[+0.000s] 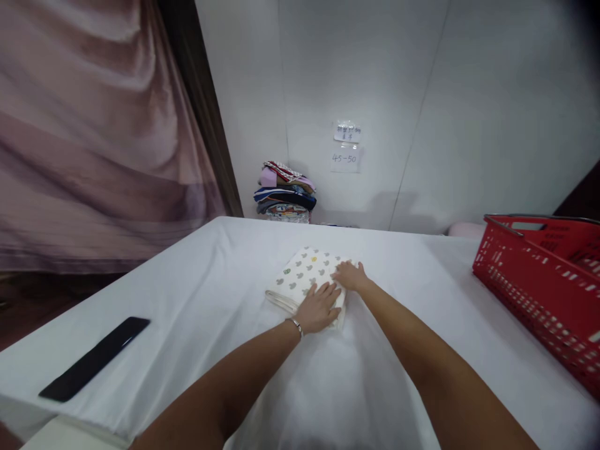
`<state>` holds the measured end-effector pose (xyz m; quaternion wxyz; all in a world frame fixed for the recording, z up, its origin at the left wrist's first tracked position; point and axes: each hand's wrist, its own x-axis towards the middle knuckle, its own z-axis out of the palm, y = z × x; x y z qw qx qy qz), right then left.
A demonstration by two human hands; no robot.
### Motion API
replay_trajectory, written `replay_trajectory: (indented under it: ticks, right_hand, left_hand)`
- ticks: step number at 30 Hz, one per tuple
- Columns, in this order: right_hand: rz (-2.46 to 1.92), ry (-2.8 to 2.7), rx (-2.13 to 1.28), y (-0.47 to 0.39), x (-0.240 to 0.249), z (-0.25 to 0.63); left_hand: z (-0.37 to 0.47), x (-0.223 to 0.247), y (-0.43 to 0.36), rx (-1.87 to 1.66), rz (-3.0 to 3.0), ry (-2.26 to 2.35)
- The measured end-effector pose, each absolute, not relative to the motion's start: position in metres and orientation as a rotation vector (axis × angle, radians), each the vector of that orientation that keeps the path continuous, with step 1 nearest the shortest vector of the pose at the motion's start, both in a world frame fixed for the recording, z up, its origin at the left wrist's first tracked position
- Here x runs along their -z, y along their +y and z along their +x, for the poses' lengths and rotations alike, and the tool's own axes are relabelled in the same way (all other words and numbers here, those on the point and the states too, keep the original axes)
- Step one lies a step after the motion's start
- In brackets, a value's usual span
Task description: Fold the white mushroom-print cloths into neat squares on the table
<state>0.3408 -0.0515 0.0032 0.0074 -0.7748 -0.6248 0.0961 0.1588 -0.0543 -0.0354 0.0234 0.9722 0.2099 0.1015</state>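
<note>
A folded white cloth [300, 272] printed with small grey shapes, plus a few yellow and green ones, lies flat near the middle of the table. Its layered fold edges face me. My left hand [320, 307], with a bracelet at the wrist, rests flat on the cloth's near right part, fingers spread. On the cloth's right edge lies my right hand [349, 275], fingers stretched out over the top. What is under the palms is hidden.
A white sheet covers the table [225, 269]. At left lies a long black flat object [96, 359]; at right stands a red plastic basket [534, 281]. Folded clothes [285, 194] are stacked beyond the far edge, against the wall. A pink curtain [94, 125] hangs on the left.
</note>
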Motion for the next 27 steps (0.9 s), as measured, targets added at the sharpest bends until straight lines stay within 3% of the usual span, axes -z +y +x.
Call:
replay_trajectory:
  ticks: [20,27]
  right_hand:
    - [-2.530,-1.850,-0.157,-0.041,0.037,0.347]
    - [-2.631,-1.880,-0.151,-0.038,0.015,0.337]
  left_hand:
    - [0.128,0.030,-0.079,-0.527,2.927,0.734]
    - [0.088,0.030,-0.027,-0.542,2.813,1.204]
